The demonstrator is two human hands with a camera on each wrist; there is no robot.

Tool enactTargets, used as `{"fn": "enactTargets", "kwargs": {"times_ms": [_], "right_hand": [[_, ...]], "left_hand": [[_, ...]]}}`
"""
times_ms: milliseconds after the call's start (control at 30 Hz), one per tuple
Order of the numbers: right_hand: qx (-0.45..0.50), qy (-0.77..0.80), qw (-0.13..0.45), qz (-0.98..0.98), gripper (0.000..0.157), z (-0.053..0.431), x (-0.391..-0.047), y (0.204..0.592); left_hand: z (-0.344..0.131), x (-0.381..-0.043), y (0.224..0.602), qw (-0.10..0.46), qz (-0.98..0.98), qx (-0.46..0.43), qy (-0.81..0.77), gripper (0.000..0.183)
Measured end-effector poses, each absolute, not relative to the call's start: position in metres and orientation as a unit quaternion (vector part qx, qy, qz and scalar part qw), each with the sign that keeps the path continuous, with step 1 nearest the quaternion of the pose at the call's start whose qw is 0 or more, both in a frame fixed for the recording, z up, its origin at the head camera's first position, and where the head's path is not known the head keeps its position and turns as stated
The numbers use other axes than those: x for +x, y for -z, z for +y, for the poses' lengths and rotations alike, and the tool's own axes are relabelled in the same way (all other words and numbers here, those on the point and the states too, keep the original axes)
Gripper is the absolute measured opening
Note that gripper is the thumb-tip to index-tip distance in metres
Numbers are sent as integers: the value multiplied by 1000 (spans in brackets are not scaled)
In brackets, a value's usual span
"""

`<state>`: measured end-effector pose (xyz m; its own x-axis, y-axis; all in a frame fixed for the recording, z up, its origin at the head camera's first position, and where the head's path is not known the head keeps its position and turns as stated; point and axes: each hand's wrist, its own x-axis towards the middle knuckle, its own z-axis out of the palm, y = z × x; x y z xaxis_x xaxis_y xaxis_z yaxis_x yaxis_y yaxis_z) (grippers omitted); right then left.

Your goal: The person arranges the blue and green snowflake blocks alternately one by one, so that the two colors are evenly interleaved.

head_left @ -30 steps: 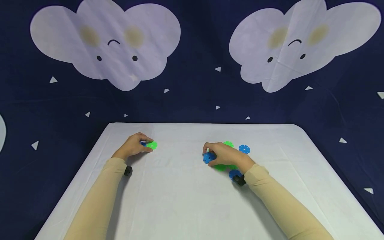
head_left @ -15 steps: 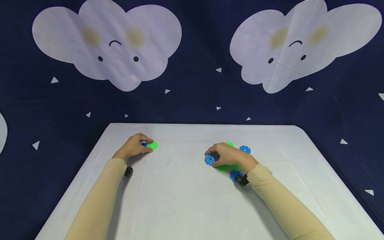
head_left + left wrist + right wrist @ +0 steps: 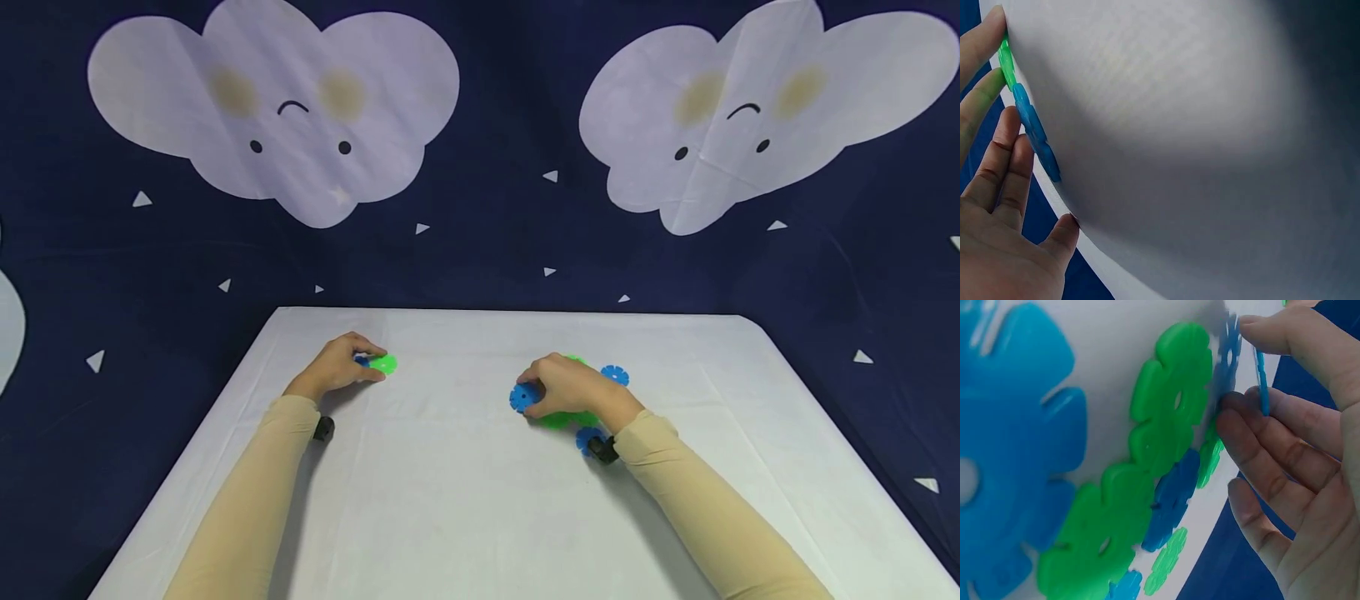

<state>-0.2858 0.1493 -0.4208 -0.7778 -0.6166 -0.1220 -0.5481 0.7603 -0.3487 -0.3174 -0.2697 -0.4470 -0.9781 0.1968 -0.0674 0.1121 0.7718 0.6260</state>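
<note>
In the head view, my left hand (image 3: 337, 362) is at the table's left with thumb and forefinger on the edges of a green flower-shaped disc (image 3: 385, 364). Blue notched plastic (image 3: 1036, 131) lies against that disc in the left wrist view, flat on the cloth. My right hand (image 3: 567, 385) pinches a blue flower-shaped disc (image 3: 1262, 381) between thumb and fingers, over the right-hand group of discs. Another blue disc (image 3: 1229, 356) shows just beyond those fingertips. Under and around this hand lie green discs (image 3: 1175, 400) and blue discs (image 3: 615, 375), some partly hidden by it.
White cloth covers the table (image 3: 450, 500). Behind its far edge hangs a dark blue curtain (image 3: 495, 208) printed with pale clouds. A blue disc (image 3: 587, 440) lies close beneath the right wrist's black camera (image 3: 603, 450).
The right hand's fingers have drawn closer around the blue disc, whose tilt has varied slightly. My left hand keeps its place on the green disc. The head view has shifted a little.
</note>
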Motion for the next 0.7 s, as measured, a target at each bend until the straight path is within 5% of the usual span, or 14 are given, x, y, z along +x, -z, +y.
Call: {"fn": "enactTargets", "kwargs": {"times_ms": [700], "right_hand": [[-286,208,33,935,50,62,-315,425]], "left_hand": [[-271,-317,448,62,939,82,-328,51]]}}
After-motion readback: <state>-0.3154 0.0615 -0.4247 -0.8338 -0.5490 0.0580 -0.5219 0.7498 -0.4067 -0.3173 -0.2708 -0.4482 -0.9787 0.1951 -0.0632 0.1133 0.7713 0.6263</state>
